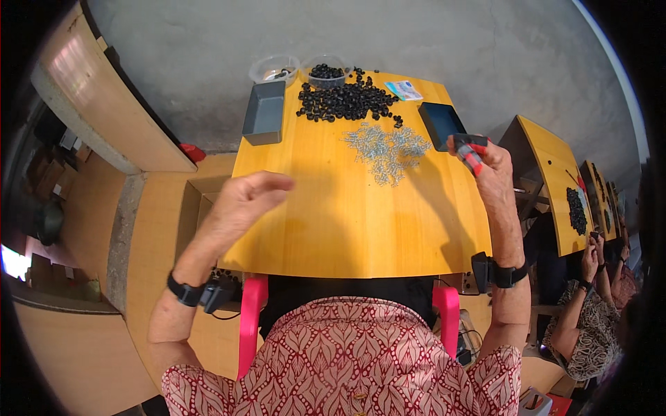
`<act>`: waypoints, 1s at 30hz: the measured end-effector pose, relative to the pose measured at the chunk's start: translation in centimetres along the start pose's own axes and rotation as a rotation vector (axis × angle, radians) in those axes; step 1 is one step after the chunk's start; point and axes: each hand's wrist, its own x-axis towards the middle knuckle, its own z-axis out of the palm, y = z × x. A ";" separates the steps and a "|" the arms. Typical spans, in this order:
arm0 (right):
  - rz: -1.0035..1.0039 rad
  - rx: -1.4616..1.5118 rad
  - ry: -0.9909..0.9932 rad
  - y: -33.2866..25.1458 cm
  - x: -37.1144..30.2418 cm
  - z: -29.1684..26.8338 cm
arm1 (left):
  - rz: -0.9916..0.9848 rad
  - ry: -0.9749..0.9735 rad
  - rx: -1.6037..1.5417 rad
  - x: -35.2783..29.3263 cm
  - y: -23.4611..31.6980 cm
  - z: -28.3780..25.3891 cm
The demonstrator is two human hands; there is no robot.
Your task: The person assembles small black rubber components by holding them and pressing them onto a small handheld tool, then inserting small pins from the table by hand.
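Observation:
My left hand [251,202] is raised over the left part of the yellow table [312,236]. Its fingers are half bent and point right, loosely apart, and I see nothing in them. On the right, my right hand [494,166] is closed around a small red, grey and black hand tool [470,157]; the fingers cover part of it. A dark blue-grey tray [431,119] stands just beyond that hand. Between the hands, farther back, lie a spread of small silvery screws [388,151] and a heap of small round black parts [343,100].
At the far left of the table stands a grey tray [264,111]. Behind it are two clear round tubs [274,69], one with many black parts. A small printed packet [404,90] lies near the back edge. Another person [583,326] works at a table [548,180] on the right.

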 end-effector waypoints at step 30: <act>-0.033 -0.821 -0.135 9.1 15.6 9.8 | -0.023 -0.098 -0.424 3.6 -6.8 7.6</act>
